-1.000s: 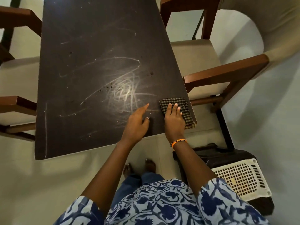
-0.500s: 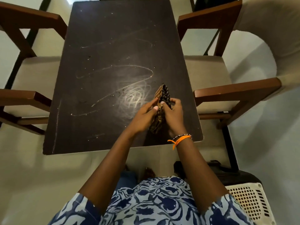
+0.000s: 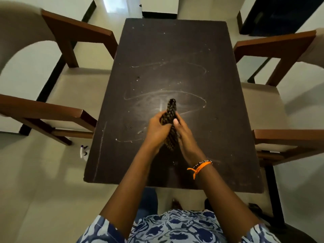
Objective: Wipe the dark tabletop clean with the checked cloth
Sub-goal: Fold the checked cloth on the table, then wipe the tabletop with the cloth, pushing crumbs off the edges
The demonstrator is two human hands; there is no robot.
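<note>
A second ago the cloth (image 3: pixel 171 123) was lying flat near the right front corner of the table (image 3: pixel 228 85), under my right hand (image 3: pixel 184 135). Now I have lifted it off the table and I hold it between both hands, bunched into a long upright roll above the middle of the table. My left hand (image 3: pixel 157 132) is closed around it from one side and the right hand grips it from the other side.

I think I am refolding the cloth to get a fresh side, so the wiping is paused. The table is not clean yet: pale curved streaks (image 3: pixel 166 95) and small crumbs are beyond the cloth, and a thin pale line (image 3: pixel 100 151) runs along the table's left edge.

My hands cover the lower part of the cloth, so I cannot tell how it is folded. The table under my forearms is also hidden. A small pale thing (image 3: pixel 83 151) on the floor, just left of the table, is too blurred to name.
</note>
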